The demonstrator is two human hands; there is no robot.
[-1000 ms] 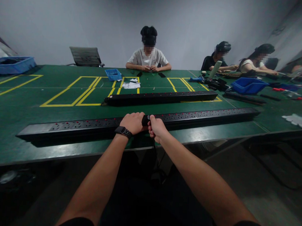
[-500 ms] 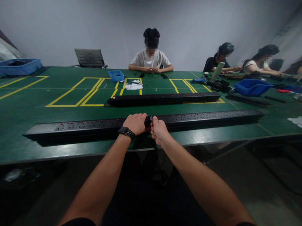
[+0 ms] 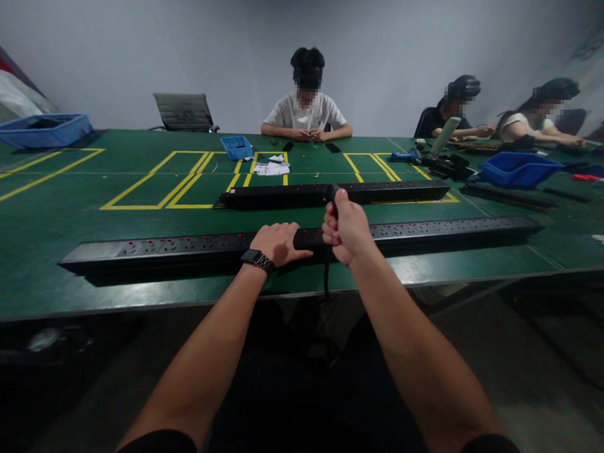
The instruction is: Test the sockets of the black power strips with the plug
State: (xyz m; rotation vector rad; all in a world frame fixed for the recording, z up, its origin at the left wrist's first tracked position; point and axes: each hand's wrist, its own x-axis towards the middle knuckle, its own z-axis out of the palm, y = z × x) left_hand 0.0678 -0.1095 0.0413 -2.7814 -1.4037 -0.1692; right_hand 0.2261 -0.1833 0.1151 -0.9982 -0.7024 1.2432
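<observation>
A long black power strip (image 3: 432,229) with red switches lies across the near side of the green table (image 3: 57,202). My left hand (image 3: 277,243), with a black watch on its wrist, rests on the strip's middle, fingers flat and pressing down. My right hand (image 3: 345,226) is raised just above the strip, closed in a fist on a black cable (image 3: 326,274) that hangs down over the table's edge. A second black power strip (image 3: 283,195) lies parallel behind the first.
Across the table a person sits with both hands together. More people work at the far right beside a blue bin (image 3: 517,170) and tools. A small blue tray (image 3: 237,146), papers (image 3: 270,167), a blue crate (image 3: 41,128) and an empty chair (image 3: 183,112) stand farther off.
My right hand has lifted up and away from the strip, pulling the black cable with it. My left hand has flattened onto the strip. The view has shifted slightly left.
</observation>
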